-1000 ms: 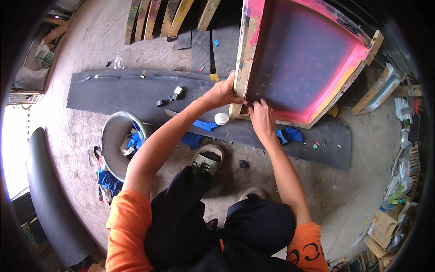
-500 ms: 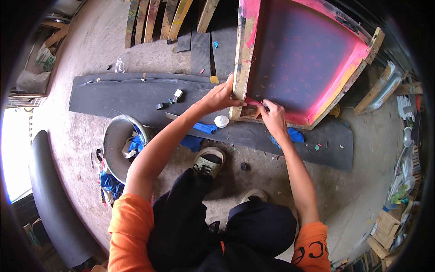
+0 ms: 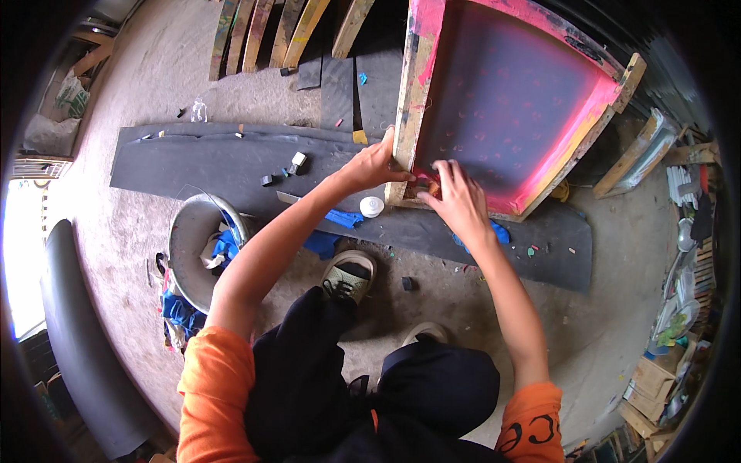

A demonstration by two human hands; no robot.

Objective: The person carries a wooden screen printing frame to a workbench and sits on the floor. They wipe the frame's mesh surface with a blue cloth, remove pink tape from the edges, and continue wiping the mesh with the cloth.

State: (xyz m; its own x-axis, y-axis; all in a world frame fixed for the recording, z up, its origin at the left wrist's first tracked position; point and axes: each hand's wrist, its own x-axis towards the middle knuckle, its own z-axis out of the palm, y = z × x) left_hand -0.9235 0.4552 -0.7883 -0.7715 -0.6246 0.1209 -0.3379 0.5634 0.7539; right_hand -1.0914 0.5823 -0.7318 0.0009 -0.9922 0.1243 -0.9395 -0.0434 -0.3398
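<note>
A wooden screen-printing frame leans ahead of me on the right, its rails stained pink and yellow. Its dark mesh carries small reddish marks and is pink around the edges. My left hand grips the frame's lower left corner, thumb on the front and fingers along the outer side. Close by, my right hand is at the inner side of that corner, its thumb and fingers apart. Pink and reddish-brown material shows at the corner between the hands; I cannot tell whether the right fingertips touch it.
A black mat lies across the floor under the frame. On it are a white round object, blue cloth and small scraps. A metal bucket with rags stands at left. More wooden frames stand at the back.
My right hand's fingers have gone from a pinch on a pink strip at the corner to spread apart. My left hand keeps its grip on the frame. The whole view has shifted slightly.
</note>
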